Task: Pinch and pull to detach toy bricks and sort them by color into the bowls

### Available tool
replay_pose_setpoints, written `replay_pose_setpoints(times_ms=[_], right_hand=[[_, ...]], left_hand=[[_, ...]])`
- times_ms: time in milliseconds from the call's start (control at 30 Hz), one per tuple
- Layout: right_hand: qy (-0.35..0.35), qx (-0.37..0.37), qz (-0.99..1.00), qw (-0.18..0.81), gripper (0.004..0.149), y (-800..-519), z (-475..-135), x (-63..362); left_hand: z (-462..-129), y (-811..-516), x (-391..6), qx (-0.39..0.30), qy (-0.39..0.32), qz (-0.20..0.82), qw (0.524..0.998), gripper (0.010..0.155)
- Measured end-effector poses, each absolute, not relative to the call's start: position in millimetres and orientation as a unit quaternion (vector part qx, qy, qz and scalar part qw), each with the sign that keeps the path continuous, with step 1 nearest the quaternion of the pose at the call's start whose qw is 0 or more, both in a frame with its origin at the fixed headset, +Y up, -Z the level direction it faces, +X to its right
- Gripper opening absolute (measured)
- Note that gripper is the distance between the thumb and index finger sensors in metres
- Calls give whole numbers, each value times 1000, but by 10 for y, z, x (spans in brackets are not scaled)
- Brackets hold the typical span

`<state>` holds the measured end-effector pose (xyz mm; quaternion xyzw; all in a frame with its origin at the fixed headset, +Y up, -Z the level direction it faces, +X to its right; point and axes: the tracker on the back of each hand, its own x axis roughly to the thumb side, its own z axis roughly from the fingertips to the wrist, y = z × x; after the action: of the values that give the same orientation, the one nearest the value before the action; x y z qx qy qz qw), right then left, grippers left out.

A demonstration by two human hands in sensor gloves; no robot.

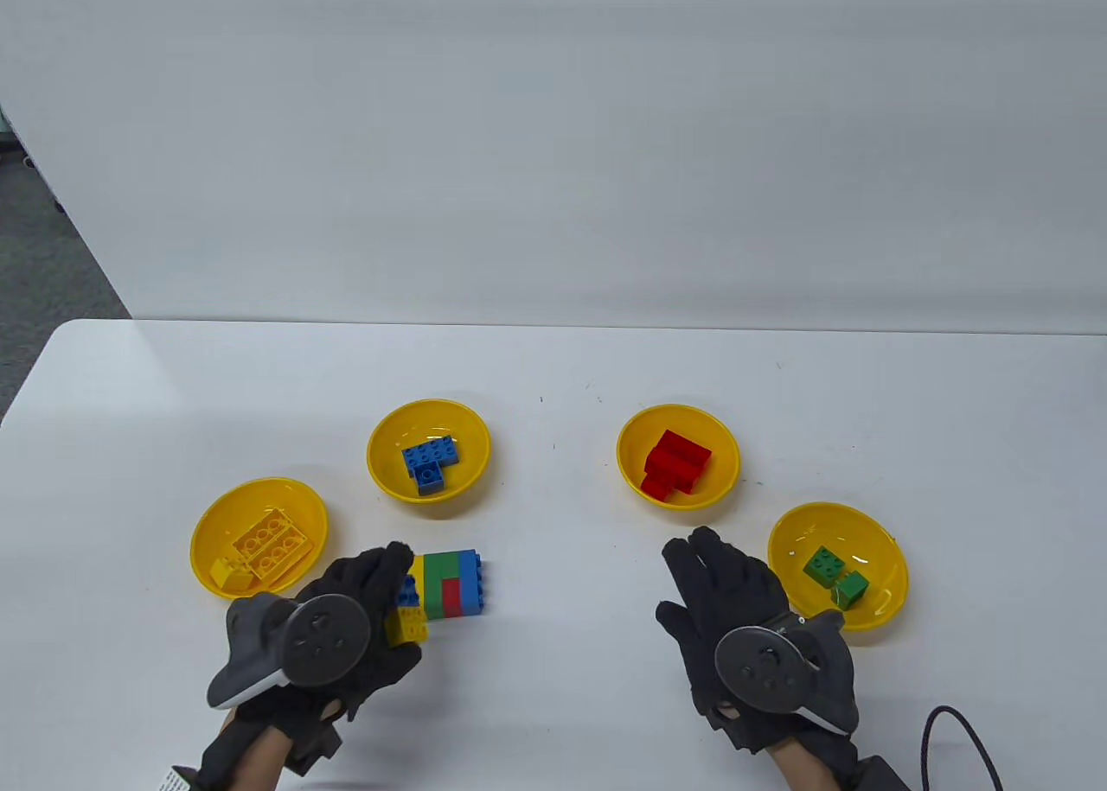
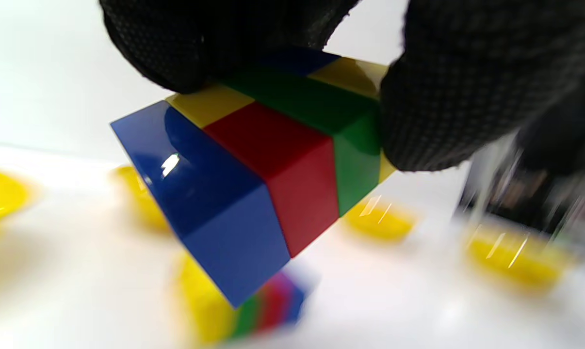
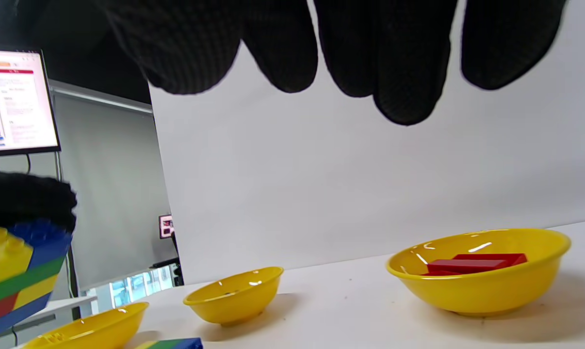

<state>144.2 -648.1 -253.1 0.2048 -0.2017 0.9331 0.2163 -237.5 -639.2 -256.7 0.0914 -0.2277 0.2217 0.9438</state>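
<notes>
— Starting at the left, what's there?

— A yellow bowl (image 1: 259, 539) at about eight o'clock on the white table (image 1: 553, 376), holding yellow bricks (image 1: 268, 549). Just right of it, toward six o'clock, the left hand (image 1: 346, 618) has its fingers and thumb curled round the stacked brick block (image 1: 443, 585).

— How firm is that hold?

— The left wrist view shows gloved fingertips (image 2: 447, 97) pinching the block from opposite sides, and the block seems lifted clear of the table, with what looks like its reflection below. Its layers show blue, red, green and yellow.

— And up from the block?

— At about eleven o'clock from it sits a second yellow bowl (image 1: 428, 450) with blue bricks (image 1: 430, 461) inside.

— Moving right?

— A third bowl (image 1: 678, 456) at about one o'clock from the block, holding red bricks (image 1: 676, 464). Below it, toward five o'clock on the table, the right hand (image 1: 735, 618) has its fingers straight and slightly spread, holding nothing. In the right wrist view its fingertips (image 3: 399, 63) hang free above the table.

— Anything past that hand?

— The fourth bowl (image 1: 837, 564), just beside the hand at its two o'clock, with green bricks (image 1: 835, 575). A dark cable (image 1: 951, 739) loops at the bottom right edge.
</notes>
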Motion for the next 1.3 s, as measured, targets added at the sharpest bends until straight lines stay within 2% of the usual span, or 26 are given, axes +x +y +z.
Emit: replay_pose_setpoints(times_ms=[67, 133, 200, 300, 433, 533, 667, 800, 933, 1067, 1167, 1200, 1233, 1300], right_hand=[[-198, 218, 923, 247, 66, -6474, -2509, 1402], [-177, 240, 911, 286, 70, -6487, -2493, 1338], [-137, 262, 894, 335, 78, -6523, -2488, 1265], [-49, 300, 859, 413, 91, -6621, -2472, 1095], [26, 335, 836, 434, 106, -6749, -2429, 871], [28, 342, 837, 426, 109, -6830, -2411, 758], [34, 338, 828, 445, 107, -6914, -2404, 677], [-43, 321, 822, 468, 96, -6909, -2403, 691], [-138, 298, 855, 401, 94, -6828, -2401, 738], [-212, 301, 881, 298, 94, -6760, -2347, 727], [-256, 303, 889, 228, 94, -6744, -2294, 677], [-266, 306, 890, 208, 94, -6744, -2274, 653], [-270, 307, 892, 191, 94, -6748, -2259, 631], [-278, 307, 896, 161, 95, -6757, -2228, 592]], left_hand=[[-2542, -6385, -2387, 107, -250, 380, 884, 98], [-2573, -6474, -2346, 70, -263, 491, 828, 99], [-2608, -6587, -2264, 32, -276, 546, 791, 100], [-2639, -6762, -2082, 3, -280, 581, 764, 101], [-2635, -6893, -1846, -48, -310, 600, 736, 99], [-2610, -6962, -1722, -70, -323, 625, 707, 98], [-2591, -7021, -1618, -98, -330, 657, 671, 99], [-2640, -7060, -1650, -112, -322, 649, 681, 98], [-2613, -7015, -1711, -62, -279, 564, 775, 95], [-2624, -7111, -1697, -128, -254, 578, 765, 96], [-2625, -7134, -1658, -124, -221, 552, 794, 88], [-2621, -7127, -1656, -115, -218, 544, 802, 80], [-2615, -7121, -1649, -101, -215, 546, 804, 74], [-2602, -7122, -1638, -102, -204, 546, 806, 70]])
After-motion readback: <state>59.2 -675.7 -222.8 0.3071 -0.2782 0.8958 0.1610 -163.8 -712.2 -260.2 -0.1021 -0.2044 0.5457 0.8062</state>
